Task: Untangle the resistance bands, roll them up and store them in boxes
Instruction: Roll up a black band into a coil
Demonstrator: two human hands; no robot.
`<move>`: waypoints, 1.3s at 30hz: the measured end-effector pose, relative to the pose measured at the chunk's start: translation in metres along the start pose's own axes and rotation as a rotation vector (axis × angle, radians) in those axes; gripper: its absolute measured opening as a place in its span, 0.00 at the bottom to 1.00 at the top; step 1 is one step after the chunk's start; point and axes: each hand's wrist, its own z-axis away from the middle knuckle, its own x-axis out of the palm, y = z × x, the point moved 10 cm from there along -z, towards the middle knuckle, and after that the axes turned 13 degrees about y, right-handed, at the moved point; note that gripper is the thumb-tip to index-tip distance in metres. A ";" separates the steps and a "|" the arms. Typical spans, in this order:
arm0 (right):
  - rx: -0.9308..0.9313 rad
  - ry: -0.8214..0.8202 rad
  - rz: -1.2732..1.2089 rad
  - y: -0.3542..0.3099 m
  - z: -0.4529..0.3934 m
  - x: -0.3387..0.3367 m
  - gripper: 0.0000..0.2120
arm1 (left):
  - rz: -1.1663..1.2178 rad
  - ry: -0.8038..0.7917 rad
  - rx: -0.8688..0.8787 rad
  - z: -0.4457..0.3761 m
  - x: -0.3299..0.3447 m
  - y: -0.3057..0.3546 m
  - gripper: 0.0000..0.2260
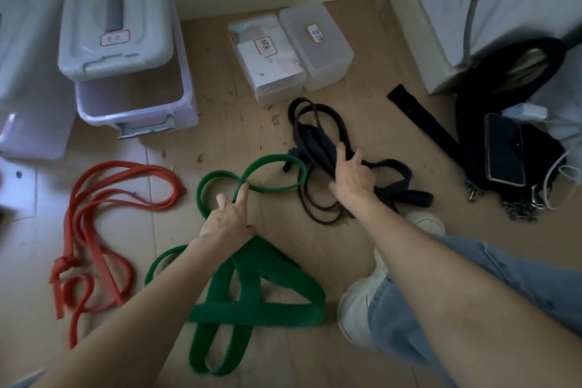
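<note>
1. Both grips are on bands: my left hand (228,217) pinches the green band (252,287) where its loops cross, and my right hand (352,173) has its fingers curled round a bunch of the black band tangle (318,142).
2. Taking the green band as the landmark: it lies on the floor (220,110) right in front of me, twisted into several loops, one ringed end reaching toward the black tangle, which lies just beside it on the right.
3. Left of the green band lies the red band (94,230), knotted at its near end and untouched.
4. Beyond the green band, by the wall, sit two small lidded boxes (293,50) with labels; further left is a large clear tub (135,98) with its lid (116,16) slid back.
5. My judgement: the task is barely begun. No band looks rolled, none is in a box, and all three remain to untangle, roll and store.
</note>
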 end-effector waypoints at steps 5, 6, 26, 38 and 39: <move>0.228 0.014 0.014 0.053 -0.003 -0.028 0.37 | 0.190 0.056 -0.184 0.002 -0.010 -0.033 0.37; 0.224 -0.030 0.029 0.050 0.002 -0.027 0.38 | 0.200 0.063 -0.211 0.003 -0.010 -0.035 0.36; -0.489 -0.434 -0.357 -0.134 0.118 -0.023 0.15 | 0.151 0.404 0.203 0.120 -0.046 -0.070 0.30; -0.075 -0.615 -0.464 -0.079 0.156 0.067 0.43 | 0.736 0.190 -0.615 0.111 0.062 -0.142 0.39; -0.081 -0.537 -0.448 -0.077 0.157 0.072 0.43 | 0.823 0.261 -0.671 0.112 0.062 -0.144 0.38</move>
